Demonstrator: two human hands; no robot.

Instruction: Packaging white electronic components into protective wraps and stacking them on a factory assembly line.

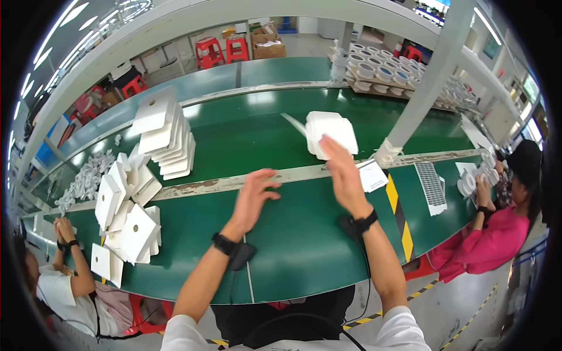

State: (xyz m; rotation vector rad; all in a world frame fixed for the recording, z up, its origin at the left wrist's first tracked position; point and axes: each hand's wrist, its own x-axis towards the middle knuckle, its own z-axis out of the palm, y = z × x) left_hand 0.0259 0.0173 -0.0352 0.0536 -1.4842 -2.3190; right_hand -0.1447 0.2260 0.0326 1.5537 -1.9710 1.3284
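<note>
White square stack (331, 132) sits on the far green conveyor belt (252, 134), just beyond the worn metal rail (234, 181) dividing the two belts. Right hand (342, 169) reaches over the rail, fingers spread flat, fingertips touching the stack's near face — not clamped round it. Left hand (253, 196) hovers open above the rail, fingers loosely curled, holding nothing, well apart from the stack.

Handling, judged: thin moulded or pressed white pieces, probably light and fairly stiff, edges likely to dent; loose layers liable to slide if pushed from one side only. Best taken by two opposite side edges, palms pressing inward, whole stack lifted together.

Counts:
- stacks under the hand — one; layers in it too blurred to count.
- leaning pile of white square plates (164, 137) left of the stack on the far belt — one pile, roughly ten plates, exact number not readable.
- jumbled heap of white plates (126, 216) on the near side of the rail, left — a dozen or so, overlapping.
- single white card (372, 175) just right of the right hand, at the rail.
- perforated white sheet (432, 186) further right — one.
- black wristbands (225, 243) — two, one per wrist.
- co-workers at the belt — two, one at each end.
</note>
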